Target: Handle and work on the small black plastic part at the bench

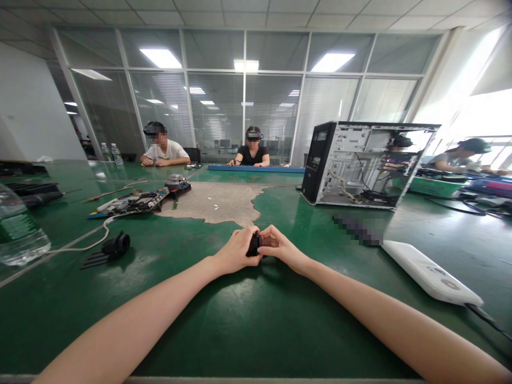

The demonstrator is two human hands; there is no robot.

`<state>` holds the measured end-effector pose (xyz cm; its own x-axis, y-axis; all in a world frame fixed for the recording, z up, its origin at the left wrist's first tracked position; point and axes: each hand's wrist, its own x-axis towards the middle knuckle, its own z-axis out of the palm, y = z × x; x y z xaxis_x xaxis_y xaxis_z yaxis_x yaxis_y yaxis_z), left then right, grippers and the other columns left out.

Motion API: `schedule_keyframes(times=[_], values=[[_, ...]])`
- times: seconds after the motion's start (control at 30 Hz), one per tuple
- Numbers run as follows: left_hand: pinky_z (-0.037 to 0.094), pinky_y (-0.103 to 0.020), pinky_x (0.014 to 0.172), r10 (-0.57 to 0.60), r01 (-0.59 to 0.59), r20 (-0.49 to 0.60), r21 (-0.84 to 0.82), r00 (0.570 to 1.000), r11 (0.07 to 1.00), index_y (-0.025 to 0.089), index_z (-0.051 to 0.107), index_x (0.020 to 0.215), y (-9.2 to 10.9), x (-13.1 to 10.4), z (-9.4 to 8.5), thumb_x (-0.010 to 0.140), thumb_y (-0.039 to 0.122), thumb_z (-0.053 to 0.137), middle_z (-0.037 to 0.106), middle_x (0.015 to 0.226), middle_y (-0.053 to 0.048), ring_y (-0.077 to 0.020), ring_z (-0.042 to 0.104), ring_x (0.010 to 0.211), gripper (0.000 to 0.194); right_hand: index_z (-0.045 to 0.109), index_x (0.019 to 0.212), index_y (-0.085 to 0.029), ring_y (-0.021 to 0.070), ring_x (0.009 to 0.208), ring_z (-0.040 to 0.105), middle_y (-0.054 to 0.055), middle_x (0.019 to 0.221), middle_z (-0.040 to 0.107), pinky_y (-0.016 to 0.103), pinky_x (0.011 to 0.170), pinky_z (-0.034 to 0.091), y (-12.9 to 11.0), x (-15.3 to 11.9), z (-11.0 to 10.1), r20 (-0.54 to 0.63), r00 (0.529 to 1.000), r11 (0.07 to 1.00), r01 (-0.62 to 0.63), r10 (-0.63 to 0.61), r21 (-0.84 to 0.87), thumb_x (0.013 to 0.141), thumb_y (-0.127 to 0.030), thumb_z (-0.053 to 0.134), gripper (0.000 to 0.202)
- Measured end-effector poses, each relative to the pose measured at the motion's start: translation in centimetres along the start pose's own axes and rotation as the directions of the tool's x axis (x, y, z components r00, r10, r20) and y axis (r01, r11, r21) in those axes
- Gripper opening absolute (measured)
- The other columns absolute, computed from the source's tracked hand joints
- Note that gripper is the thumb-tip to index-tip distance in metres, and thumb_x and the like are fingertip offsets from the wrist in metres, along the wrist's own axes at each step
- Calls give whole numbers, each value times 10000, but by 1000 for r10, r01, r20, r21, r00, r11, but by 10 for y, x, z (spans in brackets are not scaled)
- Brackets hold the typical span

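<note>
Both hands meet over the green tabletop [224, 330], near the middle of the view. My left hand [237, 250] is closed round a small black part [253, 246], whose exact kind I cannot make out. From the other side, the thumb and fingers of my right hand [283, 248] pinch the same black part. Much of it is hidden behind the fingers. On the left lies another black plastic piece [114, 246] with a round end and several prongs. A bare patch of table [220, 202], with small white scraps on it, is beyond my hands.
An opened computer case [320, 165] stands at the right behind a white power bank-like device [434, 272] with a cable. On the left are a circuit board [132, 202], a fan-like cooler [177, 183] and a water bottle [20, 229]. Several people sit around the table's far sides.
</note>
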<state>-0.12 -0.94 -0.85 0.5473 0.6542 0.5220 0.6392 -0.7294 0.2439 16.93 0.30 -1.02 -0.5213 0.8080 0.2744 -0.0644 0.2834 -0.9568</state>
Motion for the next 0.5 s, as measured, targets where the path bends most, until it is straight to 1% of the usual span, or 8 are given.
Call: schedule_keyframes(times=[0.23,0.37,0.5], values=[[341,-389,854,3,-3,-5,8,1000,1000,183,295,1125,1,-1,-1,683,300,561,472,1066,-73,-226,477,957,530,466,823,-208,109,713,523,-23,787,546,265,659,420,-2,-1,2,-32,999,1000,-22,23,14,677,-300,617,230],[348,-385,844,-1,1,-10,8,1000,1000,186,297,1122,1,-1,-1,685,296,558,474,1064,-74,-224,481,942,520,479,872,-212,116,740,528,-11,837,544,276,678,428,3,1,1,-34,999,1000,-27,27,9,665,-306,626,271],[345,-388,847,4,-4,-5,4,1000,1000,187,297,1124,0,0,0,690,302,554,471,1068,-72,-224,477,950,518,484,926,-207,124,790,529,4,884,542,286,718,425,6,2,-1,-64,996,998,-64,63,-12,659,-299,634,320]])
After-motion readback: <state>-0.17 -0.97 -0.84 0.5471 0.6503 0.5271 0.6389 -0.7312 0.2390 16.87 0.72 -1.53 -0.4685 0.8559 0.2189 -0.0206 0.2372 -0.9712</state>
